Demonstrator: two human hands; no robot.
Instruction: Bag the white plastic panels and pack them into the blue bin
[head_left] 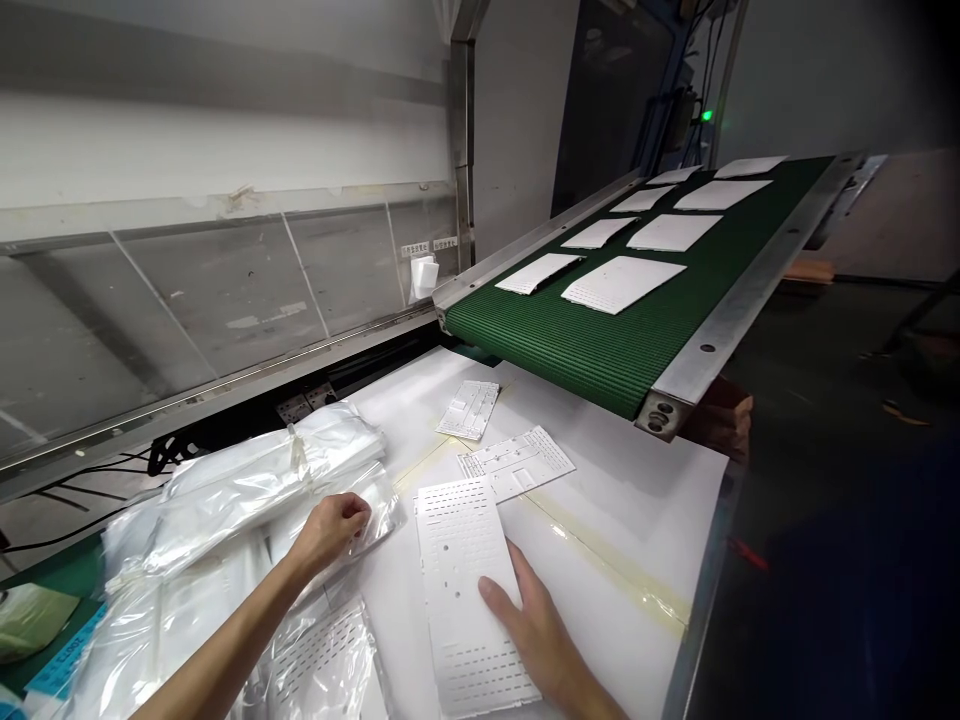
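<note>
My right hand [531, 620] grips the right edge of a white slotted plastic panel [469, 590], thumb on its face and fingers behind. Small holes and rows of slots mark the panel. Over a stack of clear plastic bags, my left hand [337, 528] pinches at the edge of a clear plastic bag [379, 500]; the fingertips are closed on it. Below that hand lies a bagged slotted panel [322, 660]. Beyond the held panel, two more white panels, one near [525, 462] and one farther [469, 409], rest on the white table surface.
A green conveyor belt [555, 350] slopes up at the back right, carrying several white panels [626, 284]. Its metal side rail [720, 330] ends above the table [600, 480]. Bundled clear bags [225, 500] fill the left. A grey partition [210, 290] stands behind.
</note>
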